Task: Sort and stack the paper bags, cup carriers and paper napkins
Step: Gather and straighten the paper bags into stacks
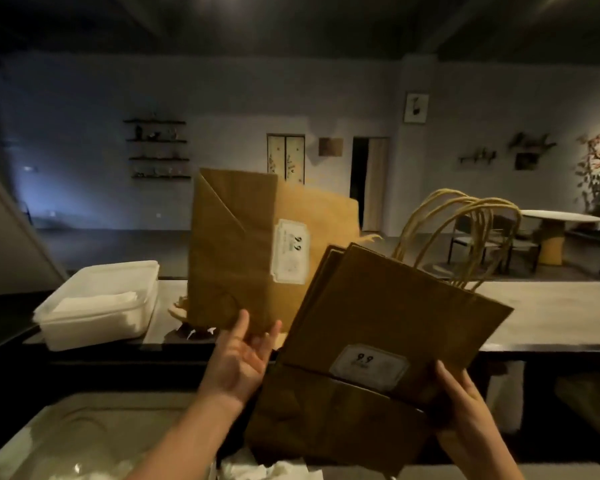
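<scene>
My right hand (pixel 465 407) grips a stack of flat brown paper bags (pixel 378 341) by its lower right corner; their twisted handles (pixel 465 233) fan up to the right. The top bag shows a white label. My left hand (pixel 243 358) is open, palm up, fingertips touching the bottom edge of another folded brown bag (pixel 243 251) that stands upright on the counter with a white label on it. White paper napkins (pixel 97 301) lie in a white plastic box (pixel 84 330) at the left.
A long pale counter (pixel 551 313) runs across the view behind the bags. Crumpled white paper (pixel 274 471) lies at the bottom centre. A metal sink basin (pixel 66 441) is at lower left. A round table and chairs stand far right.
</scene>
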The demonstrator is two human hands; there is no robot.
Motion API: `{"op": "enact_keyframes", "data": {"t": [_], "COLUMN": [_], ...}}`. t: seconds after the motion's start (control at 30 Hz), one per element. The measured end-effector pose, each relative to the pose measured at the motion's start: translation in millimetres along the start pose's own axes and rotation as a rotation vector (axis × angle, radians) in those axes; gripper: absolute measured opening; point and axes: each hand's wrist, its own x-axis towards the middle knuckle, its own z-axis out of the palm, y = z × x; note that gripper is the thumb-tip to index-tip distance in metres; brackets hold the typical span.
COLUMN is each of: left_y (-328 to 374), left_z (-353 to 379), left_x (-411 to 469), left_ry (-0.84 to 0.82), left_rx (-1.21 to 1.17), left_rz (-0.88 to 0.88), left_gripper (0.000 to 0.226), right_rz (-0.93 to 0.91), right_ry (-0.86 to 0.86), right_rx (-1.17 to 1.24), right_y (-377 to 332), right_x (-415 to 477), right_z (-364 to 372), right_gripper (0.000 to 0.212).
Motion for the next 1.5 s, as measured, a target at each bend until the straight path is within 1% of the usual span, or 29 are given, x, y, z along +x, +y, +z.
{"op": "enact_keyframes", "data": {"t": [0.07,0.13,0.17,0.23,0.3,0.33,0.4,0.43,0.47,0.53,0.57,0.6,0.67,0.7,0.77,0.8,0.87,0.9,1.0,1.07,1.13,1.2,1.3,1.33,1.37,1.4,1.43,1.47,1.5], "left_y": [-11.9,-11.5,-10.0,-6.8,-9.2,-11.9,-11.6,-8.7,-3.4,14.7,27.3,40.8,67.9,80.4,100.0,107.2,116.2,118.4,127.8,134.8,136.3,130.6,117.9,114.9,113.5,112.0,110.6,109.3,107.2], "left_z": [4.2,-1.8,-7.1,-14.4,-23.7,-26.6,-32.5,-34.3,-37.8,-45.6,-45.2,-42.9,-31.8,-23.0,-5.3,3.3,19.5,26.4,34.9,34.8,36.8,42.2,47.1,47.3,45.1,42.6,39.6,36.2,30.9], "left_x": [-1.3,-3.4,-3.5,-6.7,-6.6,-8.0,-8.6,-10.1,-8.9,-4.6,-4.3,-4.6,-6.9,-10.5,-17.7,-19.6,-24.7,-27.6,-33.9,-35.8,-36.6,-36.0,-32.6,-32.4,-32.2,-32.2,-32.6,-33.5,-33.5], "left_ry": [0.005,-0.031,-0.076,-0.164,-0.176,-0.186,-0.179,-0.183,-0.196,-0.231,-0.257,-0.284,-0.299,-0.288,-0.252,-0.249,-0.31,-0.308,-0.313,-0.359,-0.424,-0.499,-0.495,-0.483,-0.462,-0.425,-0.359,-0.293,-0.232], "left_rx": [0.105,0.104,0.117,0.17,0.194,0.215,0.25,0.272,0.297,0.346,0.377,0.425,0.596,0.705,0.928,1.024,1.163,1.23,1.354,1.437,1.605,1.779,1.945,1.957,1.935,1.885,1.834,1.777,1.699], "left_rz": [0.021,-0.004,-0.068,-0.244,-0.339,-0.368,-0.411,-0.393,-0.352,-0.225,-0.147,-0.054,0.156,0.256,0.406,0.457,0.54,0.593,0.767,0.782,0.693,0.577,0.541,0.561,0.577,0.598,0.627,0.67,0.719], "left_gripper": [0.014,0.016,0.022,0.049,0.071,0.072,0.054,0.05,0.054,0.087,0.1,0.105,0.1,0.092,0.074,0.065,0.044,0.039,0.045,0.04,0.037,0.045,0.031,0.024,0.018,0.015,0.011,0.008,0.014], "right_rz": [0.052,0.086,0.105,0.114,0.107,0.098,0.078,0.061,0.042,0.015,-0.001,-0.017,-0.02,-0.014,-0.003,0.001,-0.003,-0.006,-0.007,-0.004,-0.009,-0.013,-0.024,-0.019,-0.012,-0.003,0.0,0.002,0.001], "right_ry": [-0.02,-0.025,-0.038,-0.042,-0.05,-0.056,-0.07,-0.078,-0.086,-0.106,-0.123,-0.143,-0.179,-0.189,-0.216,-0.227,-0.234,-0.229,-0.209,-0.203,-0.211,-0.214,-0.228,-0.222,-0.215,-0.198,-0.174,-0.149,-0.121], "right_rx": [-0.023,-0.026,-0.021,-0.037,-0.047,-0.066,-0.128,-0.15,-0.165,-0.19,-0.202,-0.23,-0.317,-0.362,-0.426,-0.459,-0.508,-0.505,-0.501,-0.531,-0.58,-0.608,-0.594,-0.574,-0.529,-0.468,-0.4,-0.343,-0.307], "right_y": [1.5,2.9,3.5,7.3,11.1,11.9,9.5,6.4,2.6,-7.9,-14.1,-20.0,-28.6,-30.9,-33.4,-33.3,-31.1,-30.0,-34.4,-37.8,-39.0,-39.0,-35.2,-34.2,-33.4,-33.2,-33.4,-34.3,-34.9], "right_x": [7.4,12.7,14.6,17.5,19.2,19.2,17.6,16.7,16.1,13.4,11.9,10.3,10.6,10.6,9.5,8.8,7.6,7.1,3.7,3.2,1.5,0.2,-1.4,-0.5,1.2,2.3,4.5,6.7,9.4], "right_z": [6.8,6.2,5.3,4.7,8.2,11.3,16.9,18.8,20.3,22.1,22.2,23.5,23.8,23.6,24.3,25.9,26.2,25.0,21.5,16.9,15.4,16.2,20.0,19.9,18.0,16.6,14.9,12.5,9.6], "right_gripper": [0.087,0.077,0.067,0.045,0.036,0.034,0.032,0.033,0.033,0.036,0.037,0.042,0.066,0.068,0.057,0.064,0.096,0.103,0.095,0.103,0.108,0.108,0.104,0.096,0.083,0.069,0.062,0.062,0.062]}}
